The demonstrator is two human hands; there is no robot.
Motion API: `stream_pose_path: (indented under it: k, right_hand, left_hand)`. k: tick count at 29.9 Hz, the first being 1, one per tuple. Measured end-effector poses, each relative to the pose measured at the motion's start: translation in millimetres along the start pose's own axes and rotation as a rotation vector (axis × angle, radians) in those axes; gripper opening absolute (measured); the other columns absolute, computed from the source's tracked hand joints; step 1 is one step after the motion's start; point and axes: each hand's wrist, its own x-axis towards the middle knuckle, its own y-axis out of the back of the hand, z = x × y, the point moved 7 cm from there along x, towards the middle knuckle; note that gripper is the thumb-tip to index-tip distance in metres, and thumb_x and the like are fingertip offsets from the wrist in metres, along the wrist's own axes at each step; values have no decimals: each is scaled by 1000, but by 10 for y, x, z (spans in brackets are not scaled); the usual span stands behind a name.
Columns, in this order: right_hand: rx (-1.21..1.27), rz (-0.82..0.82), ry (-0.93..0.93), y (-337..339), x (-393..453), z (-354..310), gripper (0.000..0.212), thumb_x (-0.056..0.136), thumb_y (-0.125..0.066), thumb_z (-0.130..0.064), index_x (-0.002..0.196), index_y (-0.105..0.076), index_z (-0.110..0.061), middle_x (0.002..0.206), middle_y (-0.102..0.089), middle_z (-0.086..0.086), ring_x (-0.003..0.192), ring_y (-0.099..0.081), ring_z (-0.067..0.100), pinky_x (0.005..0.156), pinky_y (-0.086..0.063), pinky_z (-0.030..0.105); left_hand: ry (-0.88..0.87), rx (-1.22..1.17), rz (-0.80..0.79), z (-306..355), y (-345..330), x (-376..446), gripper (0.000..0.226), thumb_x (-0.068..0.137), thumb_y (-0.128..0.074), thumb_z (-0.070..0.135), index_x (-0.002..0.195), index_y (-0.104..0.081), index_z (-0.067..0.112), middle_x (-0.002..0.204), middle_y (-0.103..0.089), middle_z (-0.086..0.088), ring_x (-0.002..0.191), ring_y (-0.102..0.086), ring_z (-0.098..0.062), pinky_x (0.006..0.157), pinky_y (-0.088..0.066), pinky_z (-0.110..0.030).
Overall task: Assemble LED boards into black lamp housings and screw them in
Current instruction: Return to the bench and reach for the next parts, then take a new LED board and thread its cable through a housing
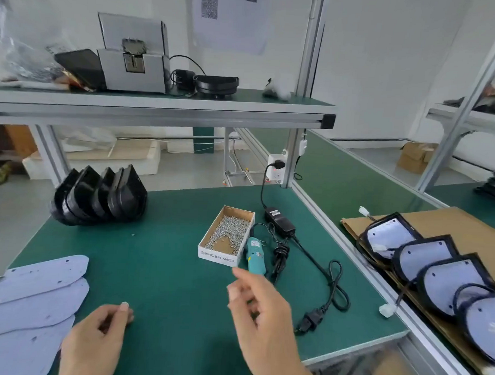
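Note:
Several pale blue LED boards point(34, 297) lie overlapped at the near left of the green bench point(157, 268). Empty black lamp housings point(98, 198) stand stacked at the far left. A white box of screws point(227, 234) sits mid-bench, with a teal electric screwdriver point(255, 254) lying beside it on the right. My left hand point(95, 342) rests low near the boards with fingers loosely curled and nothing in it. My right hand point(260, 312) hovers just in front of the screwdriver, fingers relaxed and holding nothing. Assembled housings with boards point(435, 269) lie in a row at right.
A black power adapter point(280, 221) and its coiled cable point(332, 293) lie right of the screwdriver, plugged into a socket point(277, 167) on the frame post. A shelf point(159, 109) above carries a grey machine point(135, 60). Cardboard point(451, 224) lies under the assembled lamps.

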Motion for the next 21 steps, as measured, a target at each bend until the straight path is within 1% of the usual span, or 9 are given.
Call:
stream_pose_path:
  k: [2,4,7,10,12,14,16,19,21]
  right_hand:
    - [35,-220,-25,-639,-33,-16,28,102,-61,-25,128,-70,-25,101,-70,-13,85,-67,9,71,-51,20]
    - [0,-369,-60,-1115,-25,-8,34,103,-57,-32,135,-66,-23,105,-68,-13,91,-63,4,82,-50,18]
    - [-114,-483,-104,-1575,40,79,39,106,-55,-36,144,-59,-26,114,-64,-13,103,-60,4,99,-47,23]
    - [-260,-623,-148,-1887,68,218,42,106,-54,-39,146,-55,-27,120,-61,-8,107,-59,9,101,-46,26]
    - [-336,-664,-146,-1963,155,271,33,105,-54,-41,133,-65,-27,115,-65,-7,105,-62,13,97,-49,29]
    - [-304,-695,-186,-2068,327,281,19,103,-54,-36,98,-72,-33,93,-70,-10,92,-69,16,90,-56,37]
    - [-246,-661,-227,-2186,613,306,30,101,-52,-26,73,-63,-31,74,-68,-7,79,-72,22,81,-59,44]
    - [-175,-557,-231,-2423,1200,319,29,102,-49,-19,80,-68,-12,81,-71,9,84,-72,34,76,-58,43]
    - [-139,-487,-236,-2616,1576,310,31,102,-47,-18,81,-66,-11,78,-67,11,85,-72,36,69,-53,39]
  left_hand:
    - [-7,8,-6,-30,-2,-10,30,97,-69,28,68,-75,30,68,-72,25,81,-68,-7,77,-46,-34]
    - [-7,-22,-15,-60,0,-20,32,99,-66,28,69,-76,27,70,-74,21,81,-68,-7,72,-46,-31]
    - [-19,-48,-25,-80,-3,-12,34,101,-63,31,69,-74,26,70,-73,16,69,-65,-7,64,-45,-25]
    - [-45,-71,-2,-80,2,-3,40,100,-63,25,62,-65,17,61,-62,-4,51,-48,-10,51,-38,-18]
    - [-52,-102,15,-57,-4,-10,39,99,-62,24,62,-62,14,59,-57,-7,50,-43,-9,52,-38,-20]
    - [-39,-102,34,-91,9,16,37,99,-60,26,66,-65,10,62,-62,-6,55,-48,-14,57,-42,-25]
    - [-44,-94,38,-123,1,41,38,101,-61,26,70,-65,4,67,-65,-10,62,-54,-21,62,-45,-31]
    - [-73,-103,66,-129,5,48,39,100,-63,24,68,-64,1,65,-62,-13,55,-46,-16,59,-43,-30]
    - [-88,-102,87,-124,5,52,39,98,-64,24,65,-63,4,60,-59,-10,54,-46,-17,56,-40,-25]
